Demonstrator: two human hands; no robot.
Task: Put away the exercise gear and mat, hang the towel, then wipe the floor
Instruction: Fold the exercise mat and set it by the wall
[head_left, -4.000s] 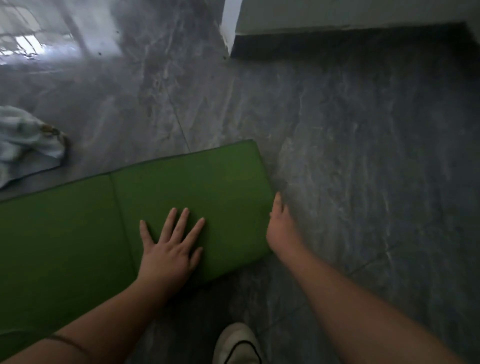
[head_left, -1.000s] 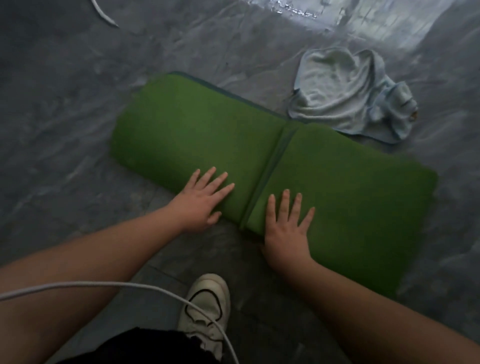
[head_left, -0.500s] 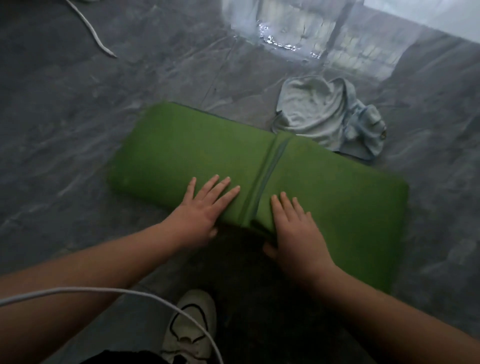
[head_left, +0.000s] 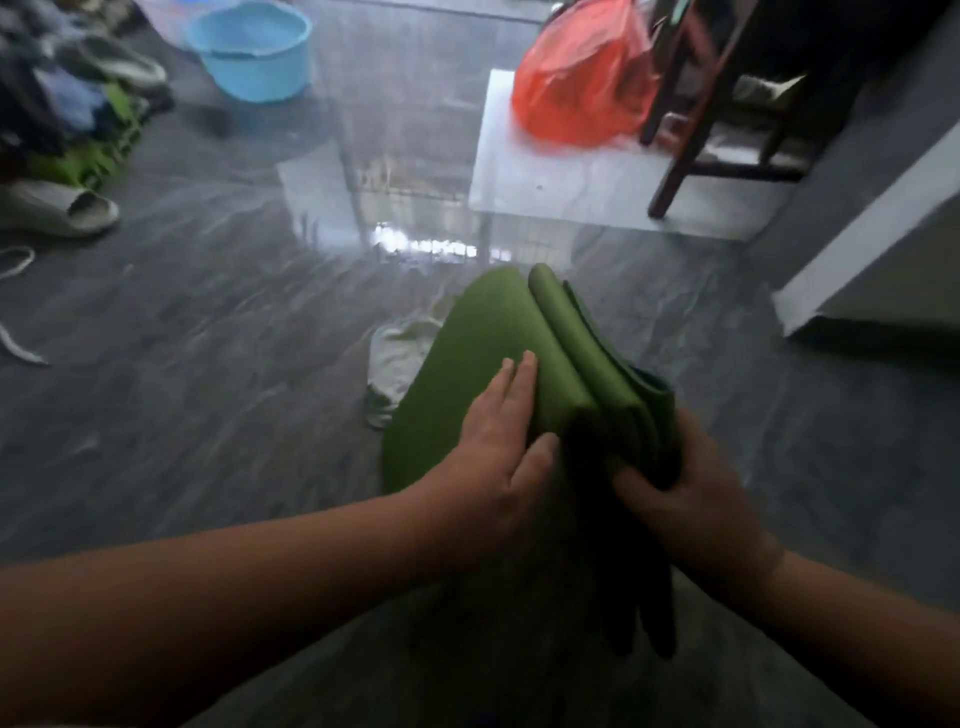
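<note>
The green exercise mat (head_left: 483, 343) is folded into a thick bundle and held up off the grey floor, pointing away from me. My left hand (head_left: 498, 447) lies flat against its left face with the thumb hooked under the near edge. My right hand (head_left: 685, 493) grips the folded layers at the near right corner. A pale towel (head_left: 397, 358) lies crumpled on the floor, partly hidden behind the mat.
A blue basin (head_left: 249, 49) stands at the back left beside a pile of clothes (head_left: 62, 104) and a grey slipper (head_left: 57, 210). A red plastic bag (head_left: 582, 78) sits by a wooden chair (head_left: 691, 135) at the back right. A white wall base (head_left: 862, 249) runs along the right.
The mat lay folded flat on the floor under both palms; now it is folded over once more and lifted in both hands. The view has swung up toward the room.
</note>
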